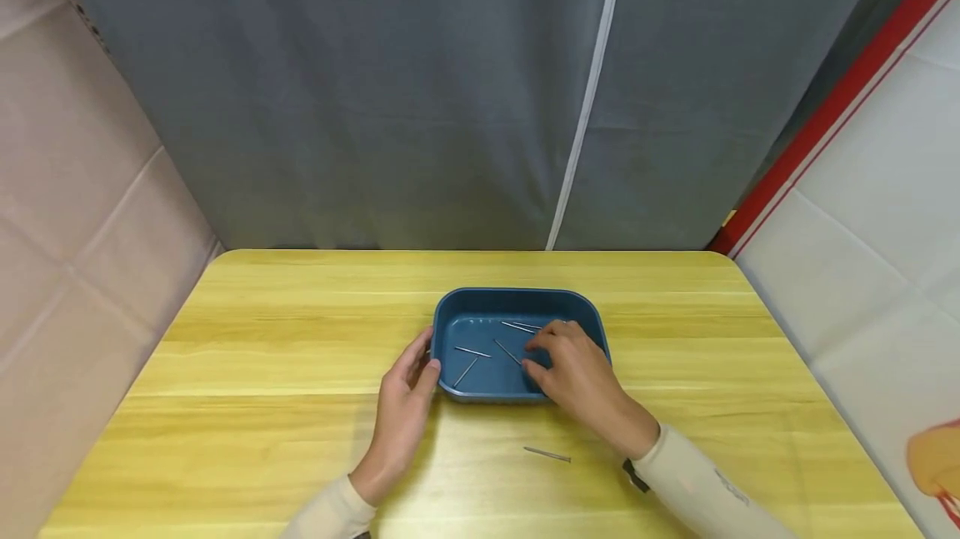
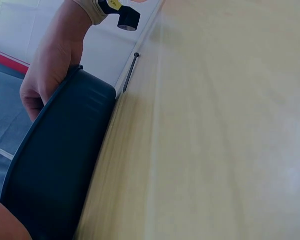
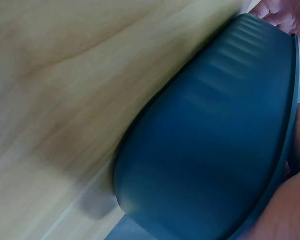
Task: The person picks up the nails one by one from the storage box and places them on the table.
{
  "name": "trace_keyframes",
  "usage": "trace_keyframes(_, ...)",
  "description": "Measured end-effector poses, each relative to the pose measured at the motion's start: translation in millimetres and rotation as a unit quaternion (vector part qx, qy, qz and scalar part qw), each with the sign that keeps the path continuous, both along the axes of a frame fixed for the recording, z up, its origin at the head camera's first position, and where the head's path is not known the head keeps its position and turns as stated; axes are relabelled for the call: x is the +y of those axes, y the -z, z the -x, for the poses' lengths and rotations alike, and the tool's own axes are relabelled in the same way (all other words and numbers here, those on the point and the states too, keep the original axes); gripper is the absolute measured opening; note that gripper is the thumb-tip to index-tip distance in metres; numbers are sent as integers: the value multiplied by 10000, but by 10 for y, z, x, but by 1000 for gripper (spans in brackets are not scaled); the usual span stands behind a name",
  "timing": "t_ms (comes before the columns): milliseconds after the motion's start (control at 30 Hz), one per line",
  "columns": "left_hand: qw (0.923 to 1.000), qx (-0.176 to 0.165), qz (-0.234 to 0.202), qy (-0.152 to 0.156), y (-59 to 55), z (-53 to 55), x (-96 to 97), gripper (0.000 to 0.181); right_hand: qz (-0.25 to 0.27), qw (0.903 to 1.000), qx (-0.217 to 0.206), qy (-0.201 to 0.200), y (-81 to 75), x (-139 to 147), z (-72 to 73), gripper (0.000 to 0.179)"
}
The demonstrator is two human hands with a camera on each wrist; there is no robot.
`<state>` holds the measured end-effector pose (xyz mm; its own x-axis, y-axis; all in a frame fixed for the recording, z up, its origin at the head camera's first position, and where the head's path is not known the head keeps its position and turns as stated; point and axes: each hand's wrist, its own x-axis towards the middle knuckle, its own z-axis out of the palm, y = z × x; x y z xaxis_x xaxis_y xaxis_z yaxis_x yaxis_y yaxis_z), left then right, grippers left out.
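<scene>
A dark blue tray (image 1: 487, 385) with rounded corners sits on the table, several thin metal nails (image 1: 472, 351) scattered on its floor. Against its left wall rests my left hand (image 1: 401, 410), the thumb by the near left corner and the fingers along the outside. My right hand (image 1: 577, 372) reaches over the right side into the tray. Its thumb and forefinger are bent but apart, close to the end of a slanted nail (image 1: 506, 351). Other nails (image 1: 517, 326) lie just beyond those fingertips. The right hand's remaining fingers are partly hidden.
One loose nail (image 1: 547, 454) lies on the wooden table (image 1: 285, 372) in front of the tray. A grey curtain (image 1: 375, 106) hangs behind the table's far edge. Pale wall panels stand at the left and right.
</scene>
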<state>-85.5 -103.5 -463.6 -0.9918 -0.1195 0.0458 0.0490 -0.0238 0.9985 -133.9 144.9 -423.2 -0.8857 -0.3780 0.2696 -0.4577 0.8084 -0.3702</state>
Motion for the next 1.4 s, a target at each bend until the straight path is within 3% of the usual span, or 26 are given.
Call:
trace_keyframes(600, 10000, 26, 91, -11, -6, -14, 9, 53, -286, 9977, -611, -91, -22, -76, 120, 14)
trace_keyframes(967, 10000, -17, 88, -7, -8, -12, 30, 53, -490, 9964, -686, -53, -10, -111, 173, 14)
trace_keyframes(1400, 9998, 158, 125, -30, 6, -25, 40, 52, -747, 9943, -754, -88, -13, -152, 219, 10)
